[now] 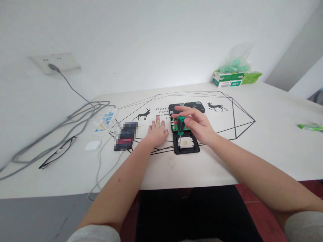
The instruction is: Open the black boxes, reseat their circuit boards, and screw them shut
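A green-and-black screwdriver [180, 125] stands upright in my right hand [198, 125], its handle held by the fingers and its shaft pointing down. The tip is at the left inner side of a black plastic housing [176, 149] with a pale panel inside; whether it touches a screw I cannot tell. Just behind lies a green circuit board [174, 125], partly covered by my right hand. Two black covers [195, 107] with labels are farther back. My left hand [157, 131] rests flat on the table, fingers spread, left of the board, holding nothing.
On the white table [161, 171] a phone [125, 136] with a blurred screen lies left. Beyond it are a white earbud case [93, 145], eyeglasses [58, 152], a power strip [104, 121] and grey cable loops. Green-and-white boxes [228, 78] stand back right; a green packet [310, 127] lies far right.
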`<state>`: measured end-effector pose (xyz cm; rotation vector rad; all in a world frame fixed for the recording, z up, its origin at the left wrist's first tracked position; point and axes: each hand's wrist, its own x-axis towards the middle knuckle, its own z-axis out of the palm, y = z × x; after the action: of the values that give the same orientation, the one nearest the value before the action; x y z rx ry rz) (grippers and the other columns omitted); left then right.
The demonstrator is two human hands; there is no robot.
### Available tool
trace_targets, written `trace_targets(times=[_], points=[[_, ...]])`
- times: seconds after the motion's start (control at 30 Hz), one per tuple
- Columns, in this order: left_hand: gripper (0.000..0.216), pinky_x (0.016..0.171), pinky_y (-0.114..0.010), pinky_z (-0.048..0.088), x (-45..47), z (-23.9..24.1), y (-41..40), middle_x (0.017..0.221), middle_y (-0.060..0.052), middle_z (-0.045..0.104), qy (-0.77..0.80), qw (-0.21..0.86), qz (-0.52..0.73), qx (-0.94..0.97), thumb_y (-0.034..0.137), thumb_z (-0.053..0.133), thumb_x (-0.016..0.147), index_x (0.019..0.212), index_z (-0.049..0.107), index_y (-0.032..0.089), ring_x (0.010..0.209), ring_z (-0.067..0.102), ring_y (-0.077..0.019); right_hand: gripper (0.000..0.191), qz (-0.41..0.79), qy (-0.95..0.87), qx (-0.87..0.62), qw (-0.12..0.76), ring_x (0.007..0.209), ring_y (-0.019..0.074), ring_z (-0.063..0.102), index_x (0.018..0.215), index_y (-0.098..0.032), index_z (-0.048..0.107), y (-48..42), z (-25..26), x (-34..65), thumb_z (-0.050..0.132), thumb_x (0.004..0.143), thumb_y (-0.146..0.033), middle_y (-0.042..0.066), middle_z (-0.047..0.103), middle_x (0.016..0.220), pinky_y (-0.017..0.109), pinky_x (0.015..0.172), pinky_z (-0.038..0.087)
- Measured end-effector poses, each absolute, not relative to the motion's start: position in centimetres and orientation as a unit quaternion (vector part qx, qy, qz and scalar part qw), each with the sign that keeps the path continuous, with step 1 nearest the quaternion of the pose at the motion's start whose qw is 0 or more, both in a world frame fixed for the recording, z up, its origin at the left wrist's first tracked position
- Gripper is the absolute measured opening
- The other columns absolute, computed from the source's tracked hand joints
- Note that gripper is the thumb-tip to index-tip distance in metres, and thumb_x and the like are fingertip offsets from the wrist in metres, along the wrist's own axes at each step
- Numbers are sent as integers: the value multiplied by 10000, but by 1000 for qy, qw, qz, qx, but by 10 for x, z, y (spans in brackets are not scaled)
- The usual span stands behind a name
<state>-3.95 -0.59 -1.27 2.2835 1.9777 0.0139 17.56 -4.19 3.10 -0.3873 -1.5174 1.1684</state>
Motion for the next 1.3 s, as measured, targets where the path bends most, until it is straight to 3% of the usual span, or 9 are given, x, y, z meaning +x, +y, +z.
trace_targets(times=[0.07,0.17,0.37,0.57,0.8,0.97,1.1,1.2,1.3], points=[[675,1314,-614,219,-40,-12,-6,1813,-201,3,650,62,6,757,415,330,1111,1719,290,126,1662,144,-446,267,525,-637,-158,542,1058,201,762,1127,-294,660,-42,31,175,741,967,-492,72,670,1422,452,921,675],[674,1311,-611,216,-41,-10,-6,1812,-214,-4,649,65,-1,758,416,343,1112,1724,282,139,1660,135,-460,314,499,-650,-148,554,936,157,727,1108,-279,631,-38,28,173,809,921,-458,45,725,1162,339,800,663],[669,1313,-605,217,-39,-6,-8,1814,-210,-12,651,65,-11,756,414,344,1118,1726,276,143,1659,147,-456,436,421,-669,-171,588,811,132,596,1020,-277,633,-34,27,173,937,775,-469,-16,594,946,259,652,589],[683,1320,-578,217,-39,-4,-9,1814,-207,-16,654,64,-19,753,412,340,1119,1726,263,107,1662,149,-447,323,431,-684,-194,556,895,168,656,1161,-291,693,-41,29,174,713,971,-551,42,689,1092,328,760,613],[715,1315,-601,222,-43,-9,-7,1815,-207,10,653,44,-10,756,458,354,1109,1709,287,76,1659,136,-470,354,374,-689,-189,591,781,132,559,1120,-299,636,-36,22,170,848,880,-451,-18,578,948,290,715,563],[709,1315,-593,224,-43,-9,-7,1817,-202,21,654,43,-14,755,461,343,1112,1711,288,85,1660,141,-463,415,417,-651,-173,610,969,154,703,1038,-292,544,-39,22,166,892,831,-380,27,606,1322,359,848,631],[706,1315,-600,221,-39,-5,-9,1817,-205,1,657,48,-24,752,446,312,1117,1714,278,72,1660,146,-462,494,425,-639,-179,616,754,128,699,1026,-292,515,-41,22,164,937,781,-368,8,722,1133,345,750,639],[696,1315,-600,225,-38,-5,-10,1818,-200,4,657,43,-21,753,426,324,1111,1712,289,77,1661,156,-453,419,409,-640,-188,622,905,174,745,1092,-285,615,-43,22,164,880,840,-490,32,746,1086,366,830,648],[694,1318,-587,228,-40,-7,-9,1822,-186,12,658,43,-19,752,433,341,1107,1713,294,98,1663,151,-446,343,401,-657,-210,603,1034,207,751,1178,-288,681,-45,23,167,665,997,-579,55,748,1081,402,907,636]])
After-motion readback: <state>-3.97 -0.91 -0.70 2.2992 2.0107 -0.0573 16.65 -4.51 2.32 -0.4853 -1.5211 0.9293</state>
